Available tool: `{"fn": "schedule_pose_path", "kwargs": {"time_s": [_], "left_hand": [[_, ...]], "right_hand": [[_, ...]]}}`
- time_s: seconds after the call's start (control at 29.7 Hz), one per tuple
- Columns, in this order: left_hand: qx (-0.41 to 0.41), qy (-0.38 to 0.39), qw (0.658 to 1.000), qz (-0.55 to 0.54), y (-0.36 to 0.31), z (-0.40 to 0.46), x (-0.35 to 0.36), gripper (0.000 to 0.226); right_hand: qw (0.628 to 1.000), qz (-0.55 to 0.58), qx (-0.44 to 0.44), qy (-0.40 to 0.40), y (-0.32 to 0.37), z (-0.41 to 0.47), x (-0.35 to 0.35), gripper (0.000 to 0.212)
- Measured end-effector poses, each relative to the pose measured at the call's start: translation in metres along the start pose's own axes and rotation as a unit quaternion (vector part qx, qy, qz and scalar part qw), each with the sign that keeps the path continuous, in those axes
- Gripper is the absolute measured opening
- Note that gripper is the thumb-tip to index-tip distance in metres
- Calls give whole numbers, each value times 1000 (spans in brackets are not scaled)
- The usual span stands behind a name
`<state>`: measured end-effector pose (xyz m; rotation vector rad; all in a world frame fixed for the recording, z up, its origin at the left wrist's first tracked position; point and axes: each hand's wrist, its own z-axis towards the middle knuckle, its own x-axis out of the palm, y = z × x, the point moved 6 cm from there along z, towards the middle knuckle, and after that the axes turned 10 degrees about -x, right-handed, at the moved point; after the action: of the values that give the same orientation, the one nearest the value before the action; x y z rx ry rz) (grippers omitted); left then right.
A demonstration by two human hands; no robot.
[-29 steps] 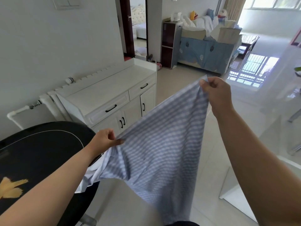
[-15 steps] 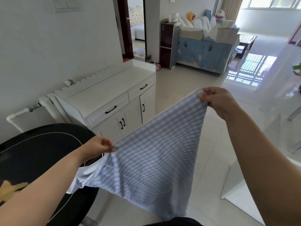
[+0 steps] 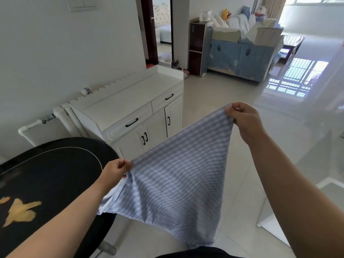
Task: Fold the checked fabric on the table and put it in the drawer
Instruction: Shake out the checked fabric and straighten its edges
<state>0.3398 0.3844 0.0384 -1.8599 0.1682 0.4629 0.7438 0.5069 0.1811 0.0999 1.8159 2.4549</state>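
The blue-and-white checked fabric [image 3: 173, 185] hangs in the air in front of me, stretched between both hands. My left hand [image 3: 116, 169] pinches its left corner just past the edge of the black round table [image 3: 55, 164]. My right hand [image 3: 242, 120] pinches the upper right corner, held higher and farther out. The cloth's lower tip droops toward the floor near my body. The white cabinet [image 3: 121, 101] stands against the wall with its two drawers, the near drawer [image 3: 130, 123] and the far drawer [image 3: 167, 97], both closed.
A white radiator [image 3: 46, 125] sits between the table and the cabinet. Tiled floor [image 3: 214, 94] stretches ahead to a dark narrow cabinet [image 3: 198, 49] and a blue-covered sofa [image 3: 242, 54]. A glass-like panel [image 3: 316, 146] stands on my right.
My right hand has come down with its corner of the fabric, and the left hand has dropped slightly. The cloth stays stretched between them.
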Motion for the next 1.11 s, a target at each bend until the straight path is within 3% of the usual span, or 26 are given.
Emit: {"fn": "schedule_pose_path", "kwargs": {"time_s": [0.1, 0.27, 0.37, 0.47, 0.54, 0.64, 0.81, 0.91, 1.01, 1.11], "left_hand": [[-5, -36, 998, -43, 6, -8, 8, 36], [44, -179, 983, 15, -42, -8, -3, 24], [145, -223, 960, 92, -103, -7, -13, 27], [202, -243, 925, 210, -136, -7, -15, 27], [195, -241, 919, 244, -134, -6, -13, 27], [149, -241, 941, 182, -118, -2, -14, 31], [132, -249, 949, 142, -110, 4, -15, 34], [113, -260, 944, 170, -118, 15, -16, 38], [48, -268, 955, 118, -124, 32, -18, 37], [23, -267, 960, 85, -134, 38, -11, 30]], "right_hand": [[998, -29, -43, -26, 2, 0, 2, 18], [993, -54, -41, -94, -14, 7, -13, 16], [986, 7, 9, -164, -25, 10, -33, 7], [979, 24, -9, -203, -12, 17, -45, 9], [977, 24, -35, -211, 0, 23, -47, 5], [979, -32, -56, -192, 11, 31, -38, 6], [982, -68, 28, -176, -11, 43, -23, 9], [967, -115, 17, -227, -9, 42, -11, 20], [954, -132, -45, -266, 10, 25, 16, 10], [941, -199, -190, -196, 32, -13, 59, 10]]}}
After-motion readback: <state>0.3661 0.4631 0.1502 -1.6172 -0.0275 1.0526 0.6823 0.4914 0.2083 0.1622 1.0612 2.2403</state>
